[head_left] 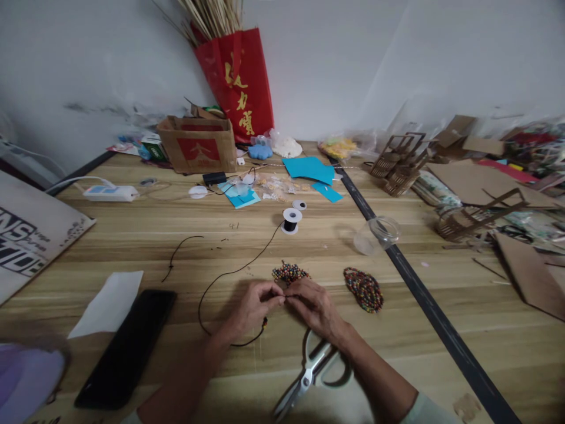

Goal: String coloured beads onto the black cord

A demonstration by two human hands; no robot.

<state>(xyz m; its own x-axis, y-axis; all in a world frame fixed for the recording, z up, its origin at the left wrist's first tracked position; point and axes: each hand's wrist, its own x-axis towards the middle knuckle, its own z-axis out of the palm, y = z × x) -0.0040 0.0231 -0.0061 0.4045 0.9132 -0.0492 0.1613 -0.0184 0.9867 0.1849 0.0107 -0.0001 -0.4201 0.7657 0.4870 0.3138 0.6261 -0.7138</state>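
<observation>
My left hand [256,305] and my right hand [314,303] meet fingertip to fingertip, both closed in a pinch. Between them shows a bit of what looks like a thin dark strand, too small to make out fully. Just beyond the fingers lies a bunch of multicoloured beads [289,272]. A coiled string of beads [364,290] rests to the right. Black cord [200,300] runs from a white spool [291,220], passes under my left forearm and comes out near a few small beads [265,322]. White-handled scissors [309,377] lie partly under my right wrist.
At left are a black phone [128,350], white paper [108,303] and a short black cord [174,256]. A clear plastic cup [375,237] lies to the right. Farther back stand a cardboard box [198,147], blue sheets [309,169] and small woven baskets [397,171].
</observation>
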